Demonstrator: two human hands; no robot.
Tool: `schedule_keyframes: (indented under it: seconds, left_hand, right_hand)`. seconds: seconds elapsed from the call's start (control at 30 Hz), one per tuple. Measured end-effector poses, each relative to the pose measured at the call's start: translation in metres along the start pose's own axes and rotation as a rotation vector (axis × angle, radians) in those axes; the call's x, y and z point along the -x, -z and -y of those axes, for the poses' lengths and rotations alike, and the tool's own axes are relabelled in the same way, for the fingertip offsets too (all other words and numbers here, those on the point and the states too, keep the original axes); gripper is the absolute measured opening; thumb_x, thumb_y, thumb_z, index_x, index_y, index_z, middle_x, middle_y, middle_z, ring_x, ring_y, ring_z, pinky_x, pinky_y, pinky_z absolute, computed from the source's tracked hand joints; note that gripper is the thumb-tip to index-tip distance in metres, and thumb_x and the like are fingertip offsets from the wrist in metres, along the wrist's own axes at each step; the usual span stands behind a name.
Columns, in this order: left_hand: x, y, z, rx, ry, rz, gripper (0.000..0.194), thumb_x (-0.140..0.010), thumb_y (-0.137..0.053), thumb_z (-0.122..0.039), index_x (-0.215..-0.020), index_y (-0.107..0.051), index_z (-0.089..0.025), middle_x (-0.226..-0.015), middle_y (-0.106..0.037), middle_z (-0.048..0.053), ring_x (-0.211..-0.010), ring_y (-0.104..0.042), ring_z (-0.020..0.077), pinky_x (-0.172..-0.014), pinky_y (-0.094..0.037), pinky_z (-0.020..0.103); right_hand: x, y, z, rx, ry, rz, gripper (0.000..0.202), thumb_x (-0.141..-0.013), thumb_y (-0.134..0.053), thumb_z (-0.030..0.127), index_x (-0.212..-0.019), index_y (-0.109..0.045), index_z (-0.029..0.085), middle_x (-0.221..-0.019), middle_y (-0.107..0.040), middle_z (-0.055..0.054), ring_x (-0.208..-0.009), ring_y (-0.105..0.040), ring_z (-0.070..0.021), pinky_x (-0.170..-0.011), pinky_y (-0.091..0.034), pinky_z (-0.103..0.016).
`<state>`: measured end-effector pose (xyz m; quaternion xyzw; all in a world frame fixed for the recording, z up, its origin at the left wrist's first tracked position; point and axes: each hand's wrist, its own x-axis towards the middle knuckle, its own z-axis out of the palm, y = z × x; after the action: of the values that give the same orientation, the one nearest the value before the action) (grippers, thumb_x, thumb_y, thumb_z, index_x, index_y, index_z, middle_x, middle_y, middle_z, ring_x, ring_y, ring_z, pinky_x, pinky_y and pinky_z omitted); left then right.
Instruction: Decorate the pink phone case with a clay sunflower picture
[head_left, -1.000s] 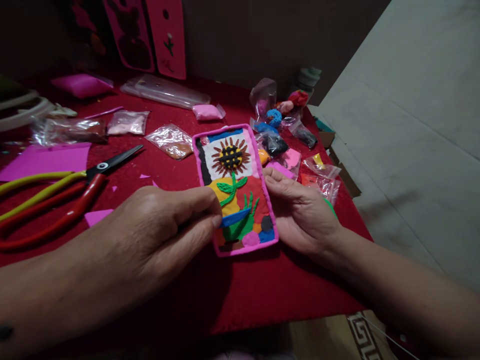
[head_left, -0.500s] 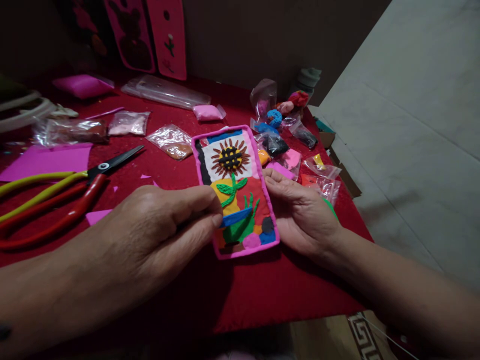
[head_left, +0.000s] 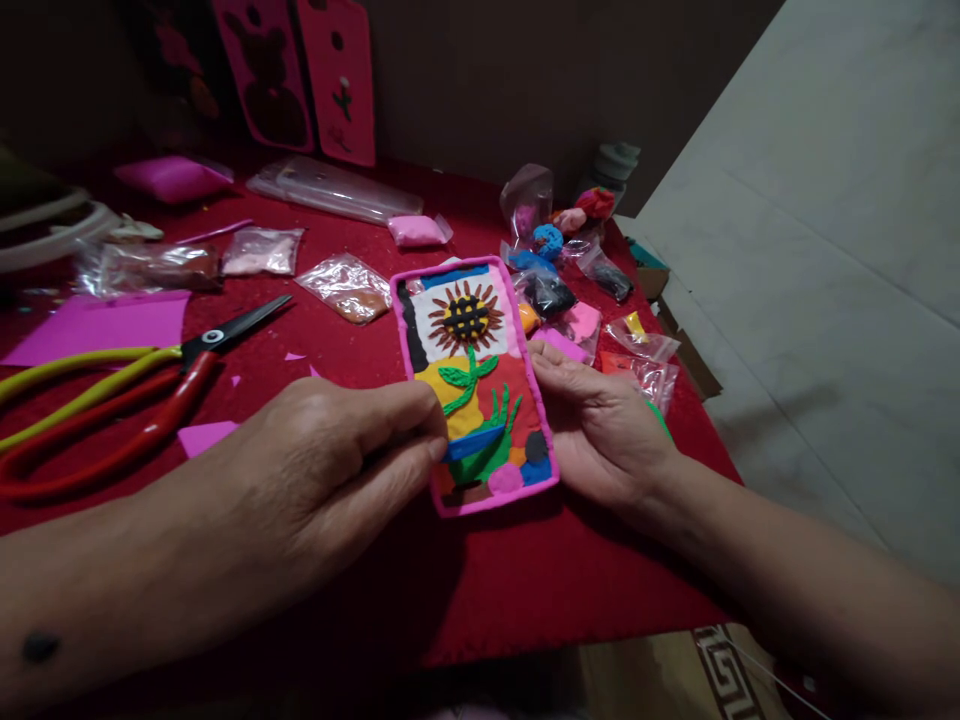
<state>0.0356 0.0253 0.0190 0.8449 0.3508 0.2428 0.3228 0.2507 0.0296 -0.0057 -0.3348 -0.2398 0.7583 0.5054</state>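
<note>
Slim blue tool (head_left: 474, 442) over rectangular, pink-rimmed clay panel (head_left: 506, 372)
Left hand (head_left: 349, 450) pinches tool, right hand (head_left: 611, 420) grips panel; relief likely calls for light touch.

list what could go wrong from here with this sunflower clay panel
The blue tool in the left hand lies across the green clay plant, so a slip might nick or smear it.

The right hand holds the sunflower clay panel by its side, so a hard squeeze could dent the pink border.

The left forearm is near the scissors and might bump their handles.
</note>
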Motion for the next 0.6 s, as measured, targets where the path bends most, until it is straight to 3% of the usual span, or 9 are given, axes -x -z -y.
schedule_keyframes:
  seconds: [0.1,0.3,0.4,0.6]
  left_hand:
    - [0.001,0.002,0.001,0.032,-0.007,-0.04,0.022,-0.096,-0.048,-0.033,-0.085,-0.066,-0.026,-0.067,-0.068,-0.007,-0.051,-0.058,0.0085,-0.047,-0.044,0.016]
    - [-0.008,0.007,-0.007,0.167,0.122,-0.314,0.026,-0.095,-0.048,-0.033,-0.072,-0.054,-0.023,-0.056,-0.048,-0.007,-0.046,-0.045,0.0065,-0.041,-0.039,0.014]
    - [-0.014,0.008,-0.011,0.179,0.088,-0.308,0.023,-0.09,-0.052,-0.03,-0.069,-0.057,-0.021,-0.056,-0.048,-0.007,-0.046,-0.043,0.0058,-0.04,-0.037,0.013]
    - [-0.009,0.003,-0.006,0.047,0.041,-0.24,0.018,-0.086,-0.057,-0.031,-0.078,-0.069,-0.02,-0.065,-0.066,-0.003,-0.055,-0.058,0.0116,-0.052,-0.046,0.019]
  right_hand:
    - [-0.002,0.001,0.0,-0.013,-0.013,-0.015,0.008,-0.08,-0.068,0.015,-0.083,-0.063,0.021,-0.081,-0.07,0.0,-0.084,-0.069,-0.0173,-0.104,-0.05,-0.042]
    - [-0.004,0.003,0.0,0.01,-0.012,-0.027,0.007,-0.081,-0.067,0.017,-0.084,-0.063,0.022,-0.094,-0.075,-0.001,-0.098,-0.069,-0.02,-0.108,-0.047,-0.046]
    - [-0.004,0.004,0.0,0.006,-0.012,-0.026,0.005,-0.082,-0.066,0.017,-0.082,-0.063,0.021,-0.093,-0.075,-0.002,-0.096,-0.07,-0.0198,-0.111,-0.045,-0.046]
    - [-0.003,0.001,0.001,-0.027,-0.019,-0.003,0.006,-0.084,-0.063,0.014,-0.085,-0.065,0.021,-0.089,-0.074,-0.002,-0.099,-0.069,-0.0206,-0.111,-0.044,-0.048]
